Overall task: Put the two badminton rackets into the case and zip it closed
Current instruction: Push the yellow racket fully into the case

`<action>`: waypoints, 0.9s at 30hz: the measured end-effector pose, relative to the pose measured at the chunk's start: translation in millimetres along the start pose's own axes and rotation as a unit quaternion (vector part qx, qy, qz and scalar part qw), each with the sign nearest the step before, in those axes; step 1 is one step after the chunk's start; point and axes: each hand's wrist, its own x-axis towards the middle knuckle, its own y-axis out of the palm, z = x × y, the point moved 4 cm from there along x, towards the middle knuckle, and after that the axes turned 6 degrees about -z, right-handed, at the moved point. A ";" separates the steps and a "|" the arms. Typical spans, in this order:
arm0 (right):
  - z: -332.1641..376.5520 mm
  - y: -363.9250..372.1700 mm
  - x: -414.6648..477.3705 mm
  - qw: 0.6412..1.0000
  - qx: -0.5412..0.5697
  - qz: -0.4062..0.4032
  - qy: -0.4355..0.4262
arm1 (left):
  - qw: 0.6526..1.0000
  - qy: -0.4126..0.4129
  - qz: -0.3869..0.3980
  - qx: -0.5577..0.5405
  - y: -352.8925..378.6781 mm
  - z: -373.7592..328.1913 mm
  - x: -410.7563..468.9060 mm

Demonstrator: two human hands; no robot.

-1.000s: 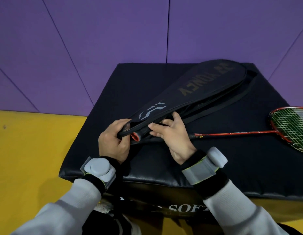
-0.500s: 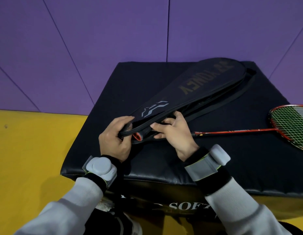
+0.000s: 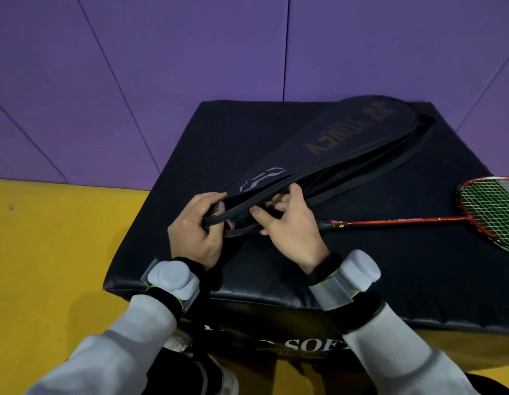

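A long black racket case [image 3: 327,143] lies diagonally across a black padded block [image 3: 390,266], its narrow end toward me. My left hand [image 3: 194,232] grips that narrow end at the upper flap. My right hand [image 3: 290,226] has its fingers in the open slit of the case, with the thumb on the lower edge. A bit of red shows inside the opening. A red racket [image 3: 418,220] with a green-strung head lies on the block to the right, its handle end hidden behind my right hand.
The case's black strap [image 3: 412,161] trails along its right side. A purple padded wall [image 3: 190,67] stands behind the block, and yellow floor [image 3: 54,266] lies to the left. My shoes [image 3: 216,377] show below the block's front edge.
My right hand's fingers have pushed a little farther into the case opening. My left hand keeps the same hold. The view has shifted slightly.
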 end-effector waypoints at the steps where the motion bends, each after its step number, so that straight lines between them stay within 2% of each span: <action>1: 3.5 0.5 -5.0 0.998 -0.062 -0.001 -0.023 | 1.000 -0.008 0.001 -0.002 0.1 1.1 0.5; 4: 16.8 4.5 -21.8 0.975 -0.197 0.012 -0.097 | 1.000 -0.029 0.004 -0.005 0.7 5.1 2.2; 9: 28.2 13.0 -33.9 0.935 -0.301 0.086 -0.168 | 0.999 -0.029 -0.002 -0.019 2.0 8.8 3.1; 12: 27.0 19.8 -38.0 0.926 -0.314 0.118 -0.174 | 0.999 -0.034 -0.007 -0.025 1.8 11.7 2.8; 16: 26.3 20.9 -35.8 0.896 -0.379 0.096 -0.213 | 0.999 -0.043 -0.010 -0.031 1.6 12.8 2.0; 27: 15.8 31.9 -31.9 0.892 -0.394 0.105 -0.196 | 0.999 -0.022 -0.007 -0.031 1.6 7.2 1.0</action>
